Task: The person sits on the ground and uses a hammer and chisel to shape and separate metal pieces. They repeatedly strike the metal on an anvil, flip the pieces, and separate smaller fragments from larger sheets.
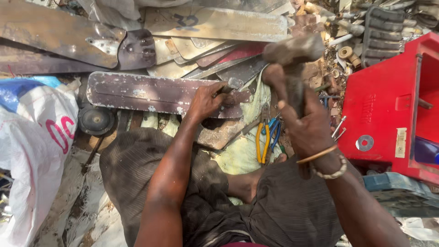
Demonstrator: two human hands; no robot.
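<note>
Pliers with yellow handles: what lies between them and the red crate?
In the head view, the right hand gripping a hammer sits between the pliers and the red crate.

Pretty cluttered spot: a big red plastic crate (384, 105) on the right with a metal washer (364, 143) lying against it, yellow-handled pliers (262, 142) on a pale cloth, a white woven sack (32, 146) on the left, a round black disc (96, 120) nearby.
</note>
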